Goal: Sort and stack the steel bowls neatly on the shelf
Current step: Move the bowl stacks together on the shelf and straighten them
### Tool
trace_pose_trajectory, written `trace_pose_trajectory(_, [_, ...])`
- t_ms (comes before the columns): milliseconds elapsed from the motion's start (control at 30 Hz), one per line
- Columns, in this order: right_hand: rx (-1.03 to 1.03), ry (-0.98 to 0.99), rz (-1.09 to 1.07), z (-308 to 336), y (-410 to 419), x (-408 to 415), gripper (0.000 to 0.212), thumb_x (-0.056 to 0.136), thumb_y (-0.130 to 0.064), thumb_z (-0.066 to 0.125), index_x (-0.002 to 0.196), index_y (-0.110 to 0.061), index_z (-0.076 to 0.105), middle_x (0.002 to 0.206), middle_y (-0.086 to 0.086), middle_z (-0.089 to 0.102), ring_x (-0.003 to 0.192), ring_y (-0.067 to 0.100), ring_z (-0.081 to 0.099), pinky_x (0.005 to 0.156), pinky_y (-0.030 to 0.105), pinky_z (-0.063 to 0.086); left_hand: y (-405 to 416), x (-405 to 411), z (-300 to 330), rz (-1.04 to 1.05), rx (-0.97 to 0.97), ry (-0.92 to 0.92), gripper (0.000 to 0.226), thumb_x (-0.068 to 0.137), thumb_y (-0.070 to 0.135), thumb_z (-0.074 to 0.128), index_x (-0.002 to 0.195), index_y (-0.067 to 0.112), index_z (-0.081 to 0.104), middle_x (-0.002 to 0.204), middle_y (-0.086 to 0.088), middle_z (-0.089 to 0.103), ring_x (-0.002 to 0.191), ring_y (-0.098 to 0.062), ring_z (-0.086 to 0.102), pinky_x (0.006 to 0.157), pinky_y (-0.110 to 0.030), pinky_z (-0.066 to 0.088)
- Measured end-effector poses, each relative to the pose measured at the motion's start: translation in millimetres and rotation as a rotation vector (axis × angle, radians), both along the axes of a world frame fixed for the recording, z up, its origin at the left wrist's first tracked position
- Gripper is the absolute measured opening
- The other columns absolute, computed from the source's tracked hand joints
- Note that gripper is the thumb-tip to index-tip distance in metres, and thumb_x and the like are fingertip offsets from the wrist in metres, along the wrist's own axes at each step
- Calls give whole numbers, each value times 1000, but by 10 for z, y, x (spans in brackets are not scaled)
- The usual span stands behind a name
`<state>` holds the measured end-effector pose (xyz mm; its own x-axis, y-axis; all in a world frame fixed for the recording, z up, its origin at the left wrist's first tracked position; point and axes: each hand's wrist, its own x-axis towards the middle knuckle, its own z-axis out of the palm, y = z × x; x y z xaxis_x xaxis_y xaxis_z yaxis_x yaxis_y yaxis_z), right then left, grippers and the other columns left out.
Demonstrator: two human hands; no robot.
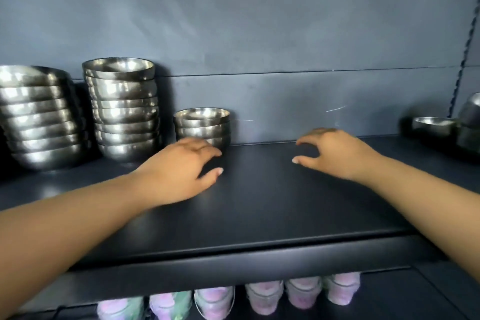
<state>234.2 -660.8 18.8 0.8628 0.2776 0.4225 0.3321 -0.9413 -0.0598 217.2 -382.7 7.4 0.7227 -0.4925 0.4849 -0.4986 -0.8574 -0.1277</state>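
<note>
On the dark shelf point(259, 202), steel bowls stand in three stacks at the left: a tall stack point(39, 117) at the far left, a second tall stack point(123, 109) beside it, and a short stack of three point(202, 122) further right. My left hand point(181, 169) hovers just in front of the short stack, fingers loosely curved, holding nothing. My right hand point(335, 153) hangs over the bare shelf, fingers spread and curved, also holding nothing. At the far right lie loose steel bowls point(433, 126), partly cut off by the frame edge.
A dark back wall point(285, 34) rises behind the shelf. Under the shelf's front edge, a lower level holds a row of pinkish lidded containers point(265, 296). Bare shelf surface lies between the short stack and the loose bowls.
</note>
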Motion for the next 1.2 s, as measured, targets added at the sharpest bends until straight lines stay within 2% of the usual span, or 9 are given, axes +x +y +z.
trace_pose_trajectory(200, [-18, -179, -105, 25, -793, -305, 46, 85, -52, 52, 118, -21, 59, 123, 0, 60, 116, 21, 50, 93, 31, 43, -1251, 90, 138, -153, 87, -80, 41, 91, 47, 43, 114, 18, 63, 113, 1, 65, 112, -17, 53, 97, -30, 40])
trace_pose_trajectory(433, [239, -469, -251, 84, -1694, -482, 33, 81, -32, 66, 102, -8, 66, 105, 10, 65, 102, 31, 54, 87, 31, 38, -2347, 306, 80, -312, 97, 61, 41, 93, 47, 38, 111, 19, 62, 112, 3, 62, 113, -14, 49, 97, -31, 40])
trace_pose_trajectory(600, [597, -720, -441, 85, -2308, -485, 58, 78, -32, 70, 126, -6, 50, 135, 13, 44, 127, 28, 36, 100, 16, 18, -3070, 596, 93, -385, -92, 257, 48, 91, 50, 44, 126, 20, 53, 130, 1, 54, 118, -17, 49, 97, -27, 35])
trace_pose_trajectory(700, [761, -622, -530, 45, -2597, -396, 90, 72, -41, 73, 142, -11, 25, 153, 8, 16, 142, 20, 12, 111, 26, 10, -3580, 736, 94, -439, -364, 484, 61, 83, 55, 54, 134, 23, 46, 140, 4, 47, 127, -16, 45, 102, -29, 35])
trace_pose_trajectory(800, [951, -455, -448, -42, -2813, -320, 111, 66, -42, 77, 147, -17, 4, 156, 2, -2, 144, 14, 0, 110, 26, 7, -4004, 834, 71, -532, -530, 737, 80, 73, 53, 68, 141, 25, 35, 146, 5, 40, 133, -14, 39, 100, -27, 32])
trace_pose_trajectory(967, [1215, -267, -282, -222, -3065, -216, 123, 64, -34, 81, 146, -24, -10, 154, -2, 15, 139, 11, 18, 105, 25, 20, -4426, 958, 9, -596, -624, 904, 106, 66, 42, 80, 147, 26, 13, 132, 14, 36, 126, -7, 36, 91, -22, 31])
trace_pose_trajectory(1067, [1302, -305, -267, -249, -3116, -192, 113, 56, -40, 84, 145, -19, 17, 143, -1, 42, 130, 14, 41, 109, 38, 34, -4550, 1012, -22, -608, -640, 899, 120, 65, 39, 82, 148, 27, -4, 151, 9, 24, 136, -11, 30, 103, -24, 30])
trace_pose_trajectory(1133, [1329, -325, -239, -247, -3115, -170, 89, 49, -47, 82, 126, -18, 48, 122, -2, 62, 113, 14, 58, 100, 43, 45, -4573, 1050, -53, -620, -658, 900, 125, 64, 37, 82, 148, 28, -9, 153, 8, 23, 138, -13, 29, 111, -30, 29])
trace_pose_trajectory(1200, [1342, -335, -228, -254, -3076, -146, 71, 46, -52, 81, 108, -26, 58, 109, -6, 68, 102, 12, 64, 96, 42, 48, -4564, 1100, -84, -647, -687, 901, 126, 63, 33, 84, 148, 28, -9, 151, 8, 29, 136, -12, 33, 111, -32, 30])
